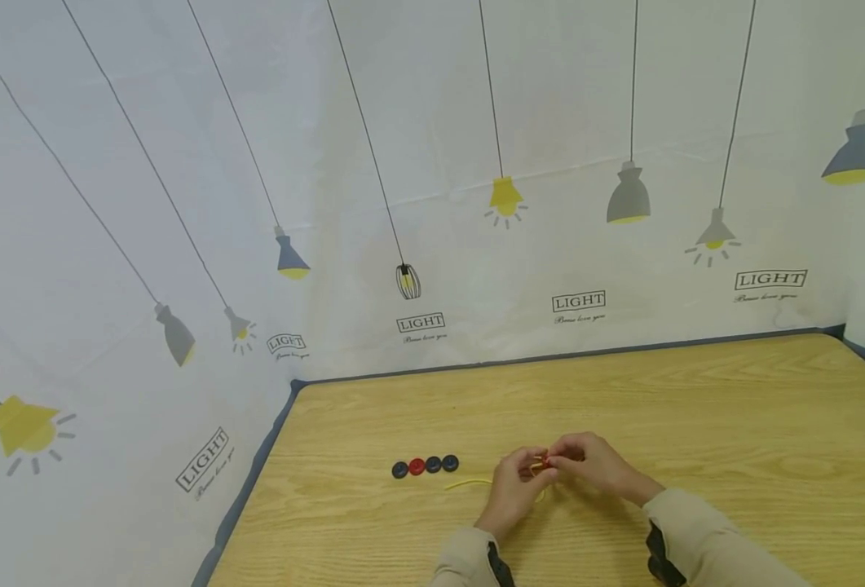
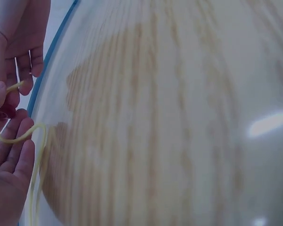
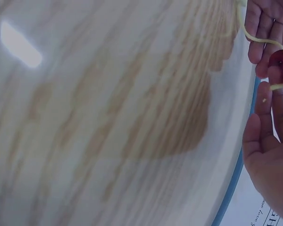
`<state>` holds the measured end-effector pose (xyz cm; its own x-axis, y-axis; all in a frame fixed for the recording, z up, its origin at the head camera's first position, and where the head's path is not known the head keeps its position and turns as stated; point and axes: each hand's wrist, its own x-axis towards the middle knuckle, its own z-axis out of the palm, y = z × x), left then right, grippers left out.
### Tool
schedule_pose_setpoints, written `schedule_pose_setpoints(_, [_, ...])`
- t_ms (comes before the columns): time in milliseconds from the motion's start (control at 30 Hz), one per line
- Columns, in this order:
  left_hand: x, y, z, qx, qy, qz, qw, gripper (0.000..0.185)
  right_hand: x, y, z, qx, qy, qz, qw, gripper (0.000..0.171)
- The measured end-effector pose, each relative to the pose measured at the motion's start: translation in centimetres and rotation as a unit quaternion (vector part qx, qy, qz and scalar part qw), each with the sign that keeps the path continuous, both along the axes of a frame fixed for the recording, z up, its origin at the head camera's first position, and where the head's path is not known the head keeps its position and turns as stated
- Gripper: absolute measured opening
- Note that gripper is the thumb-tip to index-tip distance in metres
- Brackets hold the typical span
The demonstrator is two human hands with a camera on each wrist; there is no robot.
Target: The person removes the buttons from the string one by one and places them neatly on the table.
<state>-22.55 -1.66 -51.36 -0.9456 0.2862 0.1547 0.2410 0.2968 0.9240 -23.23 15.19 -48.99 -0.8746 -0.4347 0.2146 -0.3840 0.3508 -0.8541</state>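
Note:
Both hands meet above the wooden table, around a small red button (image 3: 277, 58) and a yellow cord (image 2: 20, 139). My left hand (image 1: 511, 491) pinches the red button, which its fingers partly cover. Close against it, my right hand (image 1: 599, 468) pinches the cord near one end; a short tip sticks out past its fingers in both wrist views. From the button the cord loops down by the left hand, and its long tail lies on the table to the left. Whether the cord passes through a hole in the button is hidden by the fingers.
Left of the hands, a row of round buttons lies on the table (image 1: 696, 408): a dark button (image 1: 400, 470), a red one (image 1: 417, 465) and two more dark ones (image 1: 442, 464). A white curtain (image 1: 461, 269) printed with lamps stands behind the table and along its left side.

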Motion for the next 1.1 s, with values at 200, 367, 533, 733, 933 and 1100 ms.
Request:
schedule_pose_setpoints(200, [-0.2,-0.7,0.0,0.012,-0.006,0.004,0.9999,0.032,0.2,0.3,0.2,0.017,0.017,-0.015,1.000,0.011])
schedule_pose_setpoints(367, [-0.5,-1.6,-0.1,0.016,-0.006,0.006,0.9998,0.031,0.3,0.9,0.1,0.037,0.023,-0.029,0.999,0.012])
schedule_pose_setpoints(533, [-0.6,-2.7,-0.1,0.008,-0.002,0.009,0.9999,0.032,0.4,1.9,-0.3,0.046,0.026,-0.035,0.998,0.013])
schedule_pose_setpoints(733, [-0.7,-4.2,-0.2,0.001,-0.005,0.019,0.9998,0.033,0.6,3.1,-0.6,0.054,0.028,-0.040,0.997,0.012])
schedule_pose_setpoints(933, [-0.6,-5.7,-0.1,-0.010,0.004,0.018,0.9998,0.034,0.8,3.6,-0.4,0.059,0.031,-0.046,0.997,0.012])
schedule_pose_setpoints(1100, [0.2,-6.6,1.3,-0.015,0.002,0.016,0.9998,0.032,1.0,4.1,-0.4,0.070,0.028,-0.056,0.996,0.011])
